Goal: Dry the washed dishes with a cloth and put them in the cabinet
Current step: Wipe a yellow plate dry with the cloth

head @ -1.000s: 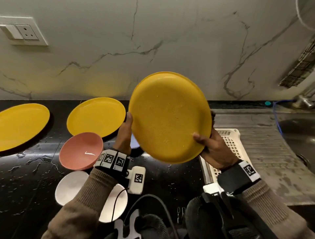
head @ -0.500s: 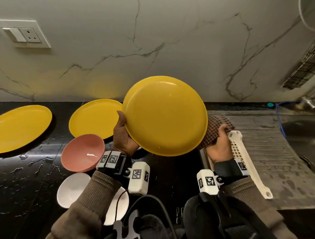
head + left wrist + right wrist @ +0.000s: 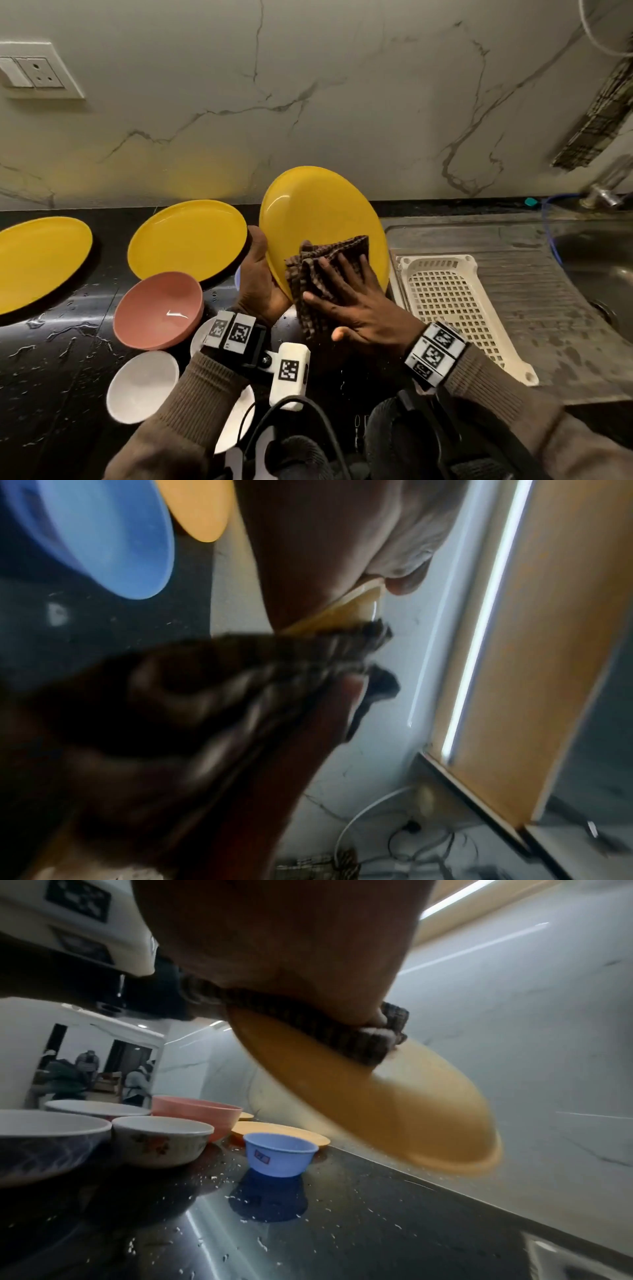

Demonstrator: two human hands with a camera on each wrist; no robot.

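Note:
My left hand [image 3: 263, 260] grips the left rim of a yellow plate [image 3: 322, 212] and holds it tilted up above the black counter, inner face toward me. A brown checked cloth [image 3: 308, 274] lies on the lower part of that face. My right hand [image 3: 342, 277] presses the cloth flat with straight, spread fingers. In the right wrist view the cloth [image 3: 325, 1028] sits squeezed between my palm and the plate [image 3: 394, 1110]. The left wrist view shows the plate's rim [image 3: 356, 607] and the blurred cloth [image 3: 308, 653].
Two more yellow plates [image 3: 186, 240] [image 3: 37, 257], a pink bowl [image 3: 157, 308], white bowls [image 3: 142, 390] and a small blue bowl [image 3: 279, 1153] stand on the wet counter [image 3: 51, 377]. A cream drain tray [image 3: 452, 301] lies on the steel drainboard; sink [image 3: 599, 267] at right.
My right hand let go of the plate, picked up the cloth near the tray and brought it onto the plate's face. The left hand turned the plate's inner face toward me.

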